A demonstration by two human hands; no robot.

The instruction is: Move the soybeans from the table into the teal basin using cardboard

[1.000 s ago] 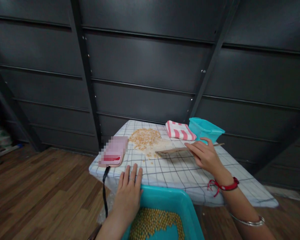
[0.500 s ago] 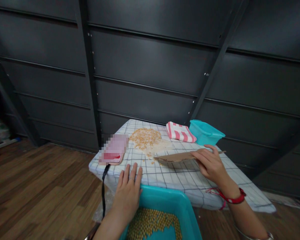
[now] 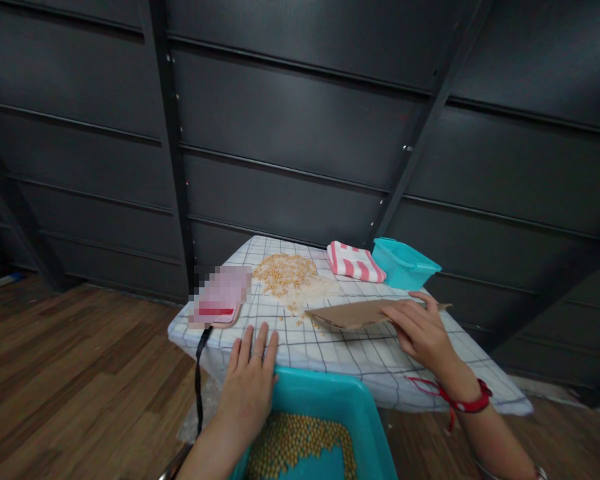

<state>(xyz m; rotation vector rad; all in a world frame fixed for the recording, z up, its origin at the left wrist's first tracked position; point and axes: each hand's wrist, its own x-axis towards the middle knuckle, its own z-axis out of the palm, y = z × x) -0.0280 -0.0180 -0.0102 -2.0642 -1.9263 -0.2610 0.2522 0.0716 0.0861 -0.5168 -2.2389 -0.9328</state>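
Note:
My right hand [image 3: 420, 330] grips a brown cardboard sheet [image 3: 353, 312] by its right end and holds it tilted low over the checked tablecloth [image 3: 340, 347]; the sheet's left edge sits beside a pile of yellow beans mixed with white grains [image 3: 290, 277]. My left hand [image 3: 250, 380] lies flat with its fingers stretched out, on the table's near edge and over the far rim of a teal basin [image 3: 330, 403]. That basin holds several yellow beans [image 3: 300, 440] and sits just below the table edge.
A pink phone case [image 3: 220, 299] with a black strap [image 3: 198, 380] hanging over the edge lies at the table's left. A red-and-white striped cloth [image 3: 354, 261] and a small teal tub [image 3: 404, 264] stand at the back. Dark metal panels rise behind; wooden floor surrounds the table.
The cardboard sheet has tilted from nearly edge-on to showing its broad face and has come lower to the cloth. My left hand has stayed where it was.

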